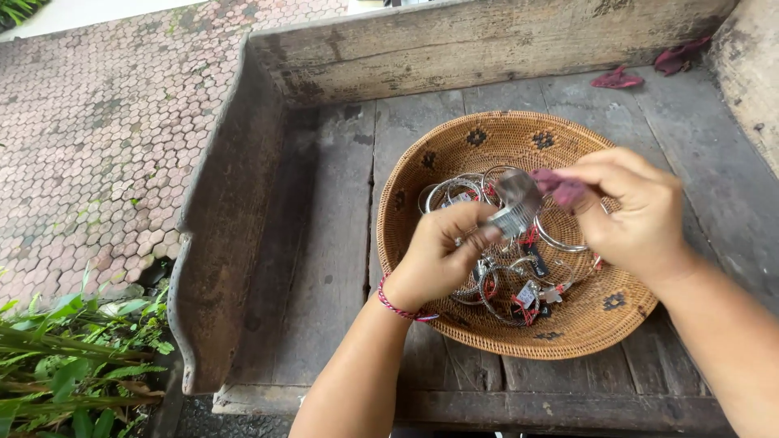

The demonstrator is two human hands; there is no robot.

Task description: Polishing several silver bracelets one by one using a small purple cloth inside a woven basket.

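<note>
A round woven basket (454, 146) sits on a weathered wooden bench and holds several silver bangles (503, 284) with small tags. My left hand (442, 255), with a red cord bracelet on the wrist, grips a wide silver cuff bangle (515, 207) above the basket. My right hand (637, 211) pinches a small dark red cloth (560, 188) and presses it against the cuff's upper edge. Both hands hover over the middle of the basket.
The bench (324, 243) has a raised wooden back and a curved left armrest (215, 243). Two pieces of red cloth (617, 79) lie at the back right. A hexagon-paved floor (89, 146) lies to the left, green plants (65, 357) at bottom left.
</note>
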